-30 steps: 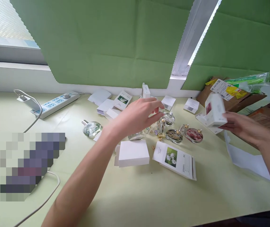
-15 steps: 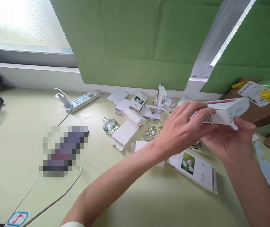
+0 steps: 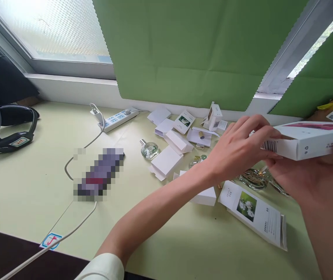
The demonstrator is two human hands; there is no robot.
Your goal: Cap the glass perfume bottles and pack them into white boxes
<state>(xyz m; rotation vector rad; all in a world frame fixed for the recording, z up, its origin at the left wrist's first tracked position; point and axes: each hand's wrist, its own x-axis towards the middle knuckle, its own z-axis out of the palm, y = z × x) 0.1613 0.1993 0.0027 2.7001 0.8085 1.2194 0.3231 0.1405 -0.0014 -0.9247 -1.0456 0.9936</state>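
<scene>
A white carton with a pink top face and a barcode on its end is held level above the table at the right. My right hand cradles it from below, thumb on its far side. My left hand pinches the barcode end of the carton with curled fingers. Under the hands lie round glass perfume bottles, partly hidden. A flat white box with a flower picture lies in front of them.
Several small white boxes and a clear bottle are scattered mid-table. A power strip with a cable sits at the back. A black headset rests far left. A blurred dark object lies left of centre. Green blinds hang behind.
The view has swung left. My right hand brought the carton in from the right, and my left hand left the bottles and took hold of the carton's end.
</scene>
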